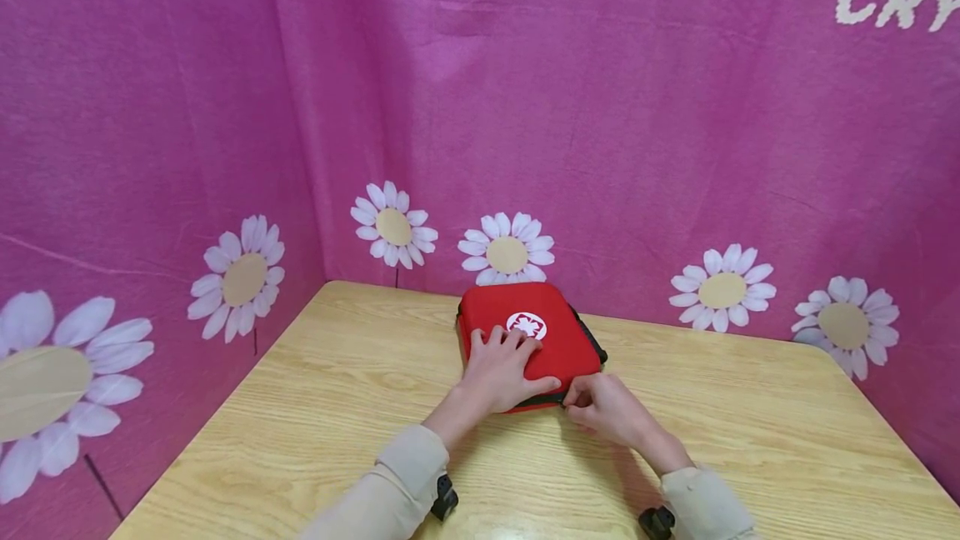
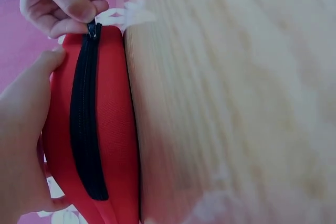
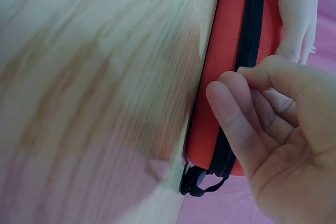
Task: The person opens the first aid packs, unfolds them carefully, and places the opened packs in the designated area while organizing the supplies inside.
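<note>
A red zippered first-aid case (image 1: 558, 348) with a white round emblem (image 1: 527, 325) on its lid lies on the wooden table. My left hand (image 1: 495, 372) rests on the near left part of the lid, fingers spread, thumb along the front edge. At the front right corner, my right hand (image 1: 609, 411) pinches the zipper pull (image 2: 92, 30) between thumb and fingers. The black zipper (image 2: 85, 114) runs along the front side, and its teeth look closed in the left wrist view. In the right wrist view, a black strap loop (image 3: 210, 186) sticks out at the case's end.
The light wood table (image 1: 750, 432) extends around the case on both sides and in front. Pink cloth (image 1: 600, 132) printed with daisies and white letters hangs behind the table and along its left. A dark wrist camera (image 1: 445, 498) sits under the left sleeve.
</note>
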The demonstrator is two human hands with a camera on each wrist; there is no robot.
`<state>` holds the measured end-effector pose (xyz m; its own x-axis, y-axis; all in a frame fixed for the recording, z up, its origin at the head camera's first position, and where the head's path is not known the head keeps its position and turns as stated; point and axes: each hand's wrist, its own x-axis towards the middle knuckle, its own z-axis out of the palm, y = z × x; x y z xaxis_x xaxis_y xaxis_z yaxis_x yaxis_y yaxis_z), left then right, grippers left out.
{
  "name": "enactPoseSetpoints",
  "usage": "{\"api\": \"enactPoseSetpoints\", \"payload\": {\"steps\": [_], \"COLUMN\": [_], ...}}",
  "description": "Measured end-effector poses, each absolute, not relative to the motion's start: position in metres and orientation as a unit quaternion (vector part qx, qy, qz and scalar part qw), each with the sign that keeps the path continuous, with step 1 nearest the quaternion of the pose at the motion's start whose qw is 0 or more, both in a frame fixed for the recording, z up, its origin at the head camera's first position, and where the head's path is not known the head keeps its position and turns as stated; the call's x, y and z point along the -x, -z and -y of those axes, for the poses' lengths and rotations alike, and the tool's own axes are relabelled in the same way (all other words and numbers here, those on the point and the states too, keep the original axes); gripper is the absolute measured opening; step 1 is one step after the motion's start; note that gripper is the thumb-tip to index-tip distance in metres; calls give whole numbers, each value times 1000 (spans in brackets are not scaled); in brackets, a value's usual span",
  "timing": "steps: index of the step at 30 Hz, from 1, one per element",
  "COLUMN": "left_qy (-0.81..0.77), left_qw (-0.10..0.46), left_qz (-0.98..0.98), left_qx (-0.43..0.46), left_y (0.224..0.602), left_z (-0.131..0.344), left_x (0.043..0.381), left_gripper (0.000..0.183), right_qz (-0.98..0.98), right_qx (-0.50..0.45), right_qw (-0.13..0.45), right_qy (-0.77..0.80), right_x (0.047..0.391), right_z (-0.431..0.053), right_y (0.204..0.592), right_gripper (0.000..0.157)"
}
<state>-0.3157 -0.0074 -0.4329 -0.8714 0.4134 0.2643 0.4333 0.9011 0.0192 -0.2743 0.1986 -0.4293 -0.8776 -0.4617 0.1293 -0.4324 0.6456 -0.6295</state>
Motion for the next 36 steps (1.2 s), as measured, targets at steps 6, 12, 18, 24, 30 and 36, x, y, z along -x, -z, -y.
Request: {"api": "enactPoseSetpoints", "payload": {"steps": [6, 12, 18, 24, 30, 36], "left_qy": [45, 62, 112, 133, 123, 106], "left_qw": [120, 92, 48, -22, 3, 24], "left_qz": [965, 954, 936, 925, 928, 939], "left_qx": [228, 277, 330, 355, 351, 325], "left_y": [427, 418, 409, 410, 413, 413], "left_z": [12, 30, 59, 77, 74, 66], "left_x": [315, 318, 332, 340, 339, 335], "left_gripper": [71, 65, 56, 64, 68, 67], "right_qz": [-918, -919, -923, -926, -927, -925], "right_qx": [228, 229, 232, 230, 229, 231], "right_qw": [17, 18, -1, -8, -12, -21], "right_qy": [323, 321, 308, 300, 295, 301], "right_x": [275, 273, 276, 280, 281, 281], "right_z": [-204, -215, -226, -232, -233, -235], "right_y": [431, 430, 428, 427, 426, 428], "right_gripper": [7, 8, 8, 8, 7, 6]}}
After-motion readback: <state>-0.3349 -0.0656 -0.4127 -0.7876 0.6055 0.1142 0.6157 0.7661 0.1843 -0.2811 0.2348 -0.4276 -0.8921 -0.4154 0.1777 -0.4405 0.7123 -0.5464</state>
